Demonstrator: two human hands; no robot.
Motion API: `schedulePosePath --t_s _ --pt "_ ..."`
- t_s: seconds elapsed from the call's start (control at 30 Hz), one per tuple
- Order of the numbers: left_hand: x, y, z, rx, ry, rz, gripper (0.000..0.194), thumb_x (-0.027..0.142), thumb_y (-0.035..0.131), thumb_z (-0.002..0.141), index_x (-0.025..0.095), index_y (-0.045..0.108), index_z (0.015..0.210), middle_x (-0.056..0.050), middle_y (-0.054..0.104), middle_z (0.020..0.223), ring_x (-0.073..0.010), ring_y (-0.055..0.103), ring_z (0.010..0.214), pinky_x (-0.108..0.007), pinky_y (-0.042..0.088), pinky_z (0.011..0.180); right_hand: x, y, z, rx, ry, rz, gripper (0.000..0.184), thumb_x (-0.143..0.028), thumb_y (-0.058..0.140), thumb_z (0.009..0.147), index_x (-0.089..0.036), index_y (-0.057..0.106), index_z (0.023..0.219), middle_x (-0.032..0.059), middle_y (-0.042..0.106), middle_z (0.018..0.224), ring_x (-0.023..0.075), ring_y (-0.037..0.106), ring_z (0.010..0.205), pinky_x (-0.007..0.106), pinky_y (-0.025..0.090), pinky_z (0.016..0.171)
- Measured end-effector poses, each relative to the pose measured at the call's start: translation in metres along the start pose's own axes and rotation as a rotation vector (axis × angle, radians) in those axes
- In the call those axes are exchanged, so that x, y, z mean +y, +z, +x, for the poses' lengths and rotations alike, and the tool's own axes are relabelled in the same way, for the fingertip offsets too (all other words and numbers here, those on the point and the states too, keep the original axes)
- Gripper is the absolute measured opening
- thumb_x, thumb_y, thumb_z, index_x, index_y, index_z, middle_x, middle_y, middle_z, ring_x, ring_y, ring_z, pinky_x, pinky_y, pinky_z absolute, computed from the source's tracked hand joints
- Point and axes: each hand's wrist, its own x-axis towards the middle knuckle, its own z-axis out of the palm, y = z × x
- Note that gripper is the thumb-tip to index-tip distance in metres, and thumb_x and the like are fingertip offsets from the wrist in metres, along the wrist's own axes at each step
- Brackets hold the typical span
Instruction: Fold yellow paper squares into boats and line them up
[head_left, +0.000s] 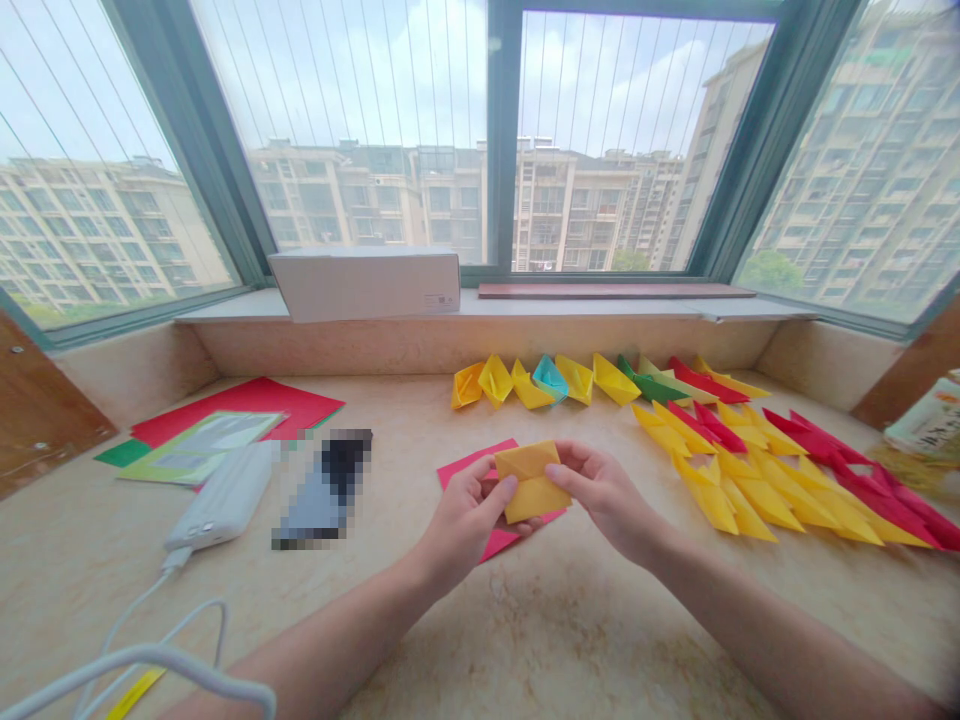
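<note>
A yellow piece of folded paper [534,478] with crossing creases is held up between both hands, above the countertop. My left hand [474,505] pinches its left edge, thumb on the front and fingers behind. At its right edge, my right hand [600,490] grips with the thumb pressed on the front; those fingers are partly hidden behind the paper. Beneath the hands lies a red sheet of paper [480,462], partly covered by them. Rows of folded paper boats, such as a yellow boat [615,380] and a blue boat [551,378], stand beyond and to the right.
On the left are a red paper stack [255,405], a white power bank [225,500] with a cable [172,660], and a blurred dark object [324,492]. A white box [367,283] sits on the sill. A jar [930,420] stands at the far right.
</note>
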Motion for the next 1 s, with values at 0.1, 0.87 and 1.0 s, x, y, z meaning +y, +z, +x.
schedulePosePath --t_s 0.1,0.87,1.0 --pt "0.002 0.001 -0.001 -0.002 0.008 -0.02 0.049 0.042 0.069 0.086 0.01 0.053 0.119 -0.012 0.073 0.089 -0.0208 0.073 0.068 -0.029 0.058 0.063 -0.001 0.0 0.0 0.028 0.006 0.024 0.036 -0.038 0.073 0.081 -0.02 0.065 0.11 0.0079 0.073 0.104 0.0223 0.069 0.096 0.036 0.054 0.084" --pt "0.0 -0.007 -0.002 -0.064 0.087 -0.118 0.034 0.034 0.067 0.086 0.014 0.062 0.114 -0.011 0.07 0.107 -0.0233 0.072 0.088 -0.038 0.055 0.085 -0.009 -0.004 0.0 0.108 -0.053 -0.061 0.023 -0.037 0.072 0.079 -0.021 0.076 0.094 0.0044 0.073 0.09 0.0197 0.065 0.087 0.033 0.05 0.082" --pt "-0.001 -0.005 0.001 -0.027 0.098 -0.036 0.041 0.036 0.069 0.086 0.015 0.056 0.12 -0.013 0.069 0.115 -0.0254 0.07 0.098 -0.037 0.056 0.085 -0.008 0.0 0.0 0.068 -0.05 -0.067 0.031 -0.044 0.072 0.08 -0.02 0.074 0.1 0.0053 0.074 0.092 0.0203 0.068 0.085 0.037 0.054 0.084"
